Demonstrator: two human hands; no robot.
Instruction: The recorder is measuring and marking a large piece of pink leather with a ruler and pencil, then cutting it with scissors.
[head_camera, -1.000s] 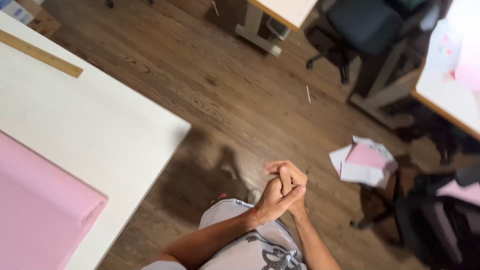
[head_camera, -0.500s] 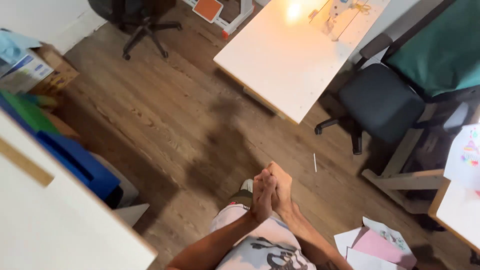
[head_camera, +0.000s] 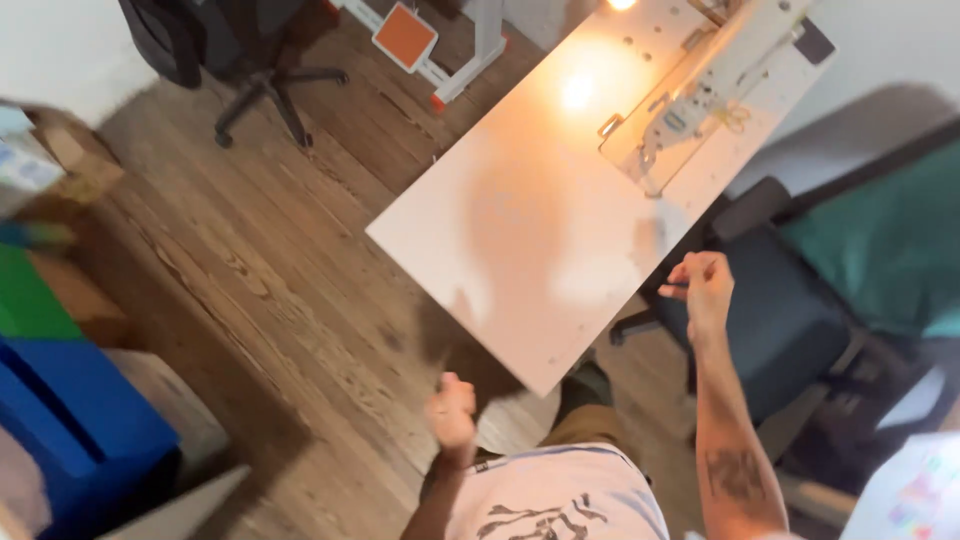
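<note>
At the bottom centre of the frame, the person wears a white T-shirt (head_camera: 560, 495) with a black brush-stroke print. Both forearms are bare; the right forearm (head_camera: 735, 450) carries a dark tattoo (head_camera: 738, 472).

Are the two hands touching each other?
Apart. The head view shows the left hand low over the wooden floor and the right hand raised by the white table, with open space between them.

The floor (head_camera: 280, 260) is matt, grainy brown wood. The table (head_camera: 540, 230) top is smooth, pale, slightly glossy under lamp glare. The chair (head_camera: 790, 320) seat looks like dark matt cloth.
</note>
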